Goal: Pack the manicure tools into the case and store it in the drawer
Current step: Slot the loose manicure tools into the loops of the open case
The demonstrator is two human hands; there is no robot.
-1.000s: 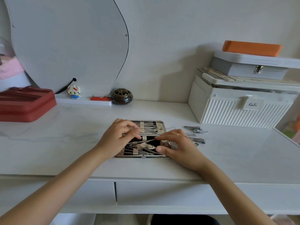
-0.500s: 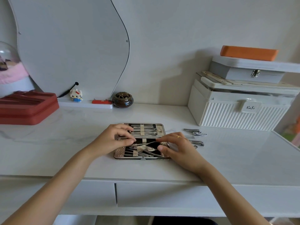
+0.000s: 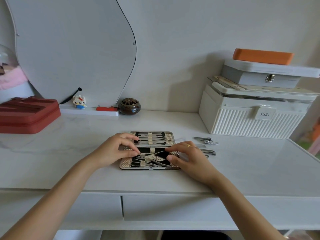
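On the white desktop [image 3: 69, 161], directly ahead of the person, the manicure case [image 3: 150, 150] lies opened flat, both halves facing up; metal tools sit under gold straps in each half. Left hand [image 3: 112, 151] rests on the case's left side, fingers curled, thumb and forefinger pinching the left end of a cuticle nipper [image 3: 152, 154] lying across the near half. Right hand [image 3: 187, 156], ring on one finger, is curled over the case's right side; its fingertips touch the nipper's right end, thumb just below; whether it truly grips cannot be told. Three nail clippers [image 3: 207, 144] lie loose on the desktop just right of the case, outside it. Drawer [image 3: 164, 207] below the desk edge is closed. Ribbed white box [image 3: 251, 118] stands at far right; red case [image 3: 27, 113] at far left; small dark censer [image 3: 129, 106] against the wall.
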